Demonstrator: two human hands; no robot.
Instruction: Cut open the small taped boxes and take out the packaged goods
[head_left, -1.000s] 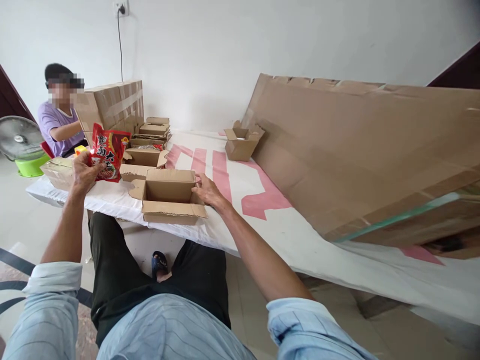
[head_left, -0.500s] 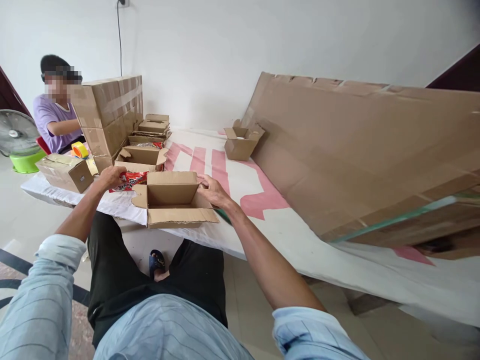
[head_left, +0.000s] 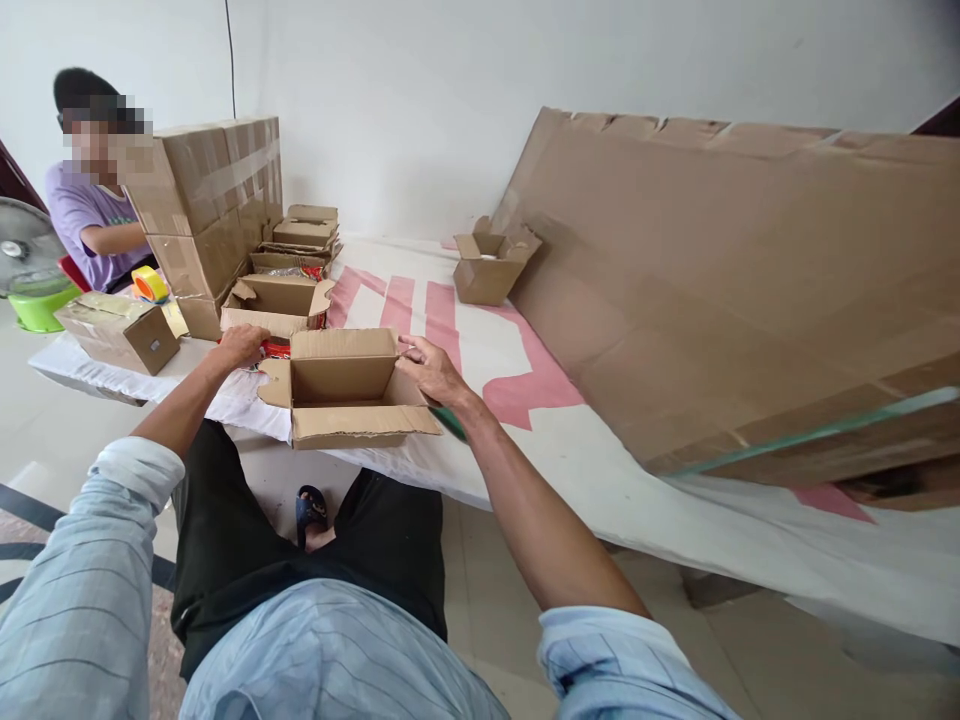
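In front of me at the table edge is an open cardboard box [head_left: 345,425], its flaps spread and its inside bare where I can see in. My right hand [head_left: 433,372] is closed on the box's right end, thumb and fingers at the upper corner. To the left of the box, my left hand [head_left: 244,346] has its fingers closed on a red packet [head_left: 277,350]. Most of that packet is hidden behind the box's back flap and left flap. Just behind stands another open cardboard box [head_left: 274,322].
Taped cartons [head_left: 199,190] are stacked at the left, with a tape roll [head_left: 150,284] and a closed box [head_left: 120,330] nearby. A co-worker [head_left: 94,215] sits beyond. A small open box [head_left: 487,278] stands by a large cardboard sheet [head_left: 712,300] leaning at the right.
My left hand has moved slightly right with the red packet, which now shows less beside the box. My right hand keeps its hold on the box. The view has shifted a little.
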